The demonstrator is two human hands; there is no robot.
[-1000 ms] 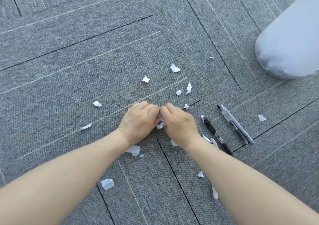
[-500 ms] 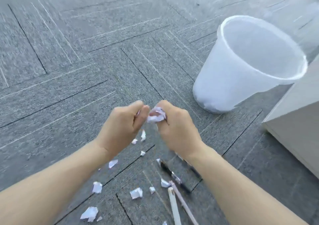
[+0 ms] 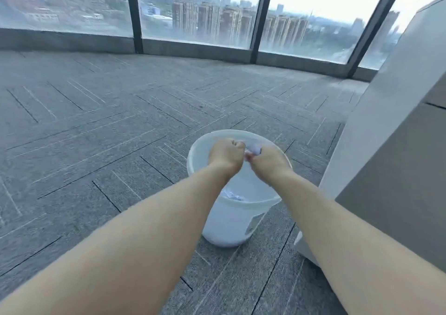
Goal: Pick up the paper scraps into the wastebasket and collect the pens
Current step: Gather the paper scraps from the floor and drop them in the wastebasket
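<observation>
Both hands are now hovering over the translucent white plastic wastebasket point(image 3: 237, 220), having come up off the grey carpet-tile floor point(image 3: 96, 145) where they were pinching scraps together a second ago. Left hand point(image 3: 225, 155) and right hand point(image 3: 268, 161) are pressing against each other, fingers curled closed around a small wad of white paper scraps point(image 3: 253, 148) that is peeking out between them, directly above the basket's open mouth. Some earlier white paper bits point(image 3: 233, 195) are already lying inside the basket, seen through its wall. View has swung up with the lift: glass window wall point(image 3: 205, 12) with city outside, pale grey cabinet point(image 3: 398, 145) just beside the basket on the right. The loose scraps and the pens on the carpet are no longer showing in view, so they cannot be checked here. Judging from this: this handful is about to be dropped, fingers just needing to open. More scraps and all pens are likely remaining, so the task is partway.
</observation>
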